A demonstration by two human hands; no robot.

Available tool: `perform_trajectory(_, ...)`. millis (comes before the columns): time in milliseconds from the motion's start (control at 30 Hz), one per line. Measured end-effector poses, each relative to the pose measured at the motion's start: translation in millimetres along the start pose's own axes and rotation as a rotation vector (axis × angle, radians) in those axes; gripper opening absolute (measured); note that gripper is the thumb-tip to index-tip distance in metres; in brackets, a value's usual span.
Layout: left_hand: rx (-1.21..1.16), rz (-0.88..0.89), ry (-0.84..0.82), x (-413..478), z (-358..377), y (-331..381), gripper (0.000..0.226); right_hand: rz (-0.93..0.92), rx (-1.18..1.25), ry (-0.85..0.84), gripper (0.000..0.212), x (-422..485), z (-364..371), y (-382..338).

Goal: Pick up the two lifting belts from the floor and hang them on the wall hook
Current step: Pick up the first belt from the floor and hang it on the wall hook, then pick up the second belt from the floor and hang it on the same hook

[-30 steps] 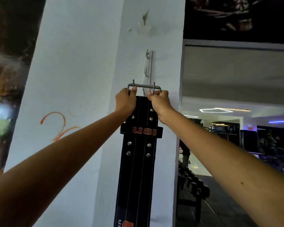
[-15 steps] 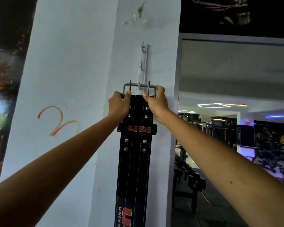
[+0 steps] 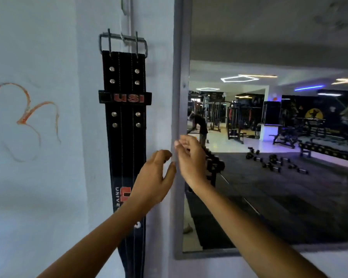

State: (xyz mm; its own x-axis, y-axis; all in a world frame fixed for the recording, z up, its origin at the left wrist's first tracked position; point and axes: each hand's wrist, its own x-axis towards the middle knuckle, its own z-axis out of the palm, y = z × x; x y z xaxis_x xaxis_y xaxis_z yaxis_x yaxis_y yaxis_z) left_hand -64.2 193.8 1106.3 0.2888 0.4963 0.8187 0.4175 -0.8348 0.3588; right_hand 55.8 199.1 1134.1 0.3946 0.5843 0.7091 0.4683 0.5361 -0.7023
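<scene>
A black lifting belt (image 3: pixel 125 137) with red "USI" lettering hangs flat against the white pillar. Its metal buckle (image 3: pixel 123 42) is caught on the wall hook (image 3: pixel 123 38), which sits on a white strip running up the pillar. I cannot tell whether a second belt hangs behind it. My left hand (image 3: pixel 154 177) is below and to the right of the buckle, fingers apart, holding nothing, partly covering the belt's lower lettering. My right hand (image 3: pixel 190 159) is just beside it, also open and empty, in front of the mirror frame.
A large framed mirror (image 3: pixel 178 137) fills the right side and reflects a gym floor with scattered dumbbells (image 3: pixel 273 163), racks and machines. A person bends over in the reflection (image 3: pixel 199 125). An orange scribble (image 3: pixel 26 115) marks the white wall at left.
Both hands have let go of the buckle and dropped down and to the right. The belt now hangs by itself from the hook. My view has moved closer and lower.
</scene>
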Motion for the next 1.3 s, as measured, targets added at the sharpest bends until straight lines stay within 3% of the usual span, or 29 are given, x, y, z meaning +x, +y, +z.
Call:
perform_trajectory(200, -0.071, -0.231, -0.254, -102.8, 107.4, -13.4, 0.031, 0.344, -0.082, -0.029, 0.021, -117.6, -64.9, 113.6)
perform_trajectory(367, -0.044, -0.412, -0.558, -191.4, 185.2, -5.3, 0.025, 0.624, -0.174, -0.017, 0.022, -224.1, -114.3, 197.1)
perform_trajectory(467, -0.035, -0.453, -0.735, -239.7, 223.3, -3.6, 0.028, 0.83, -0.223, -0.038, 0.022, -280.3, -144.4, 234.8)
perform_trajectory(567, -0.073, -0.524, -0.855, -288.1, 259.7, 2.3, 0.028, 0.924, -0.311, 0.004, 0.017, -333.2, -174.9, 275.7)
perform_trajectory(700, -0.082, -0.572, -1.019, -363.5, 311.3, -2.5, 0.03, 1.104, -0.421, -0.103, 0.023, -406.0, -202.3, 330.4)
perform_trajectory(967, -0.113, -0.624, -1.377, -546.0, 420.1, -49.5, 0.033, 1.441, -0.483, -0.139, 0.035, -571.0, -232.1, 458.1)
perform_trajectory(1133, -0.064, -0.609, -1.545, -684.6, 472.6, -90.5, 0.037, 1.704, -0.511, -0.206, 0.029, -701.6, -228.6, 551.8)
perform_trajectory(1300, -0.031, -0.614, -1.676, -809.4, 526.9, -124.8, 0.036, 1.893, -0.537, 0.009, 0.03, -801.8, -236.8, 645.3)
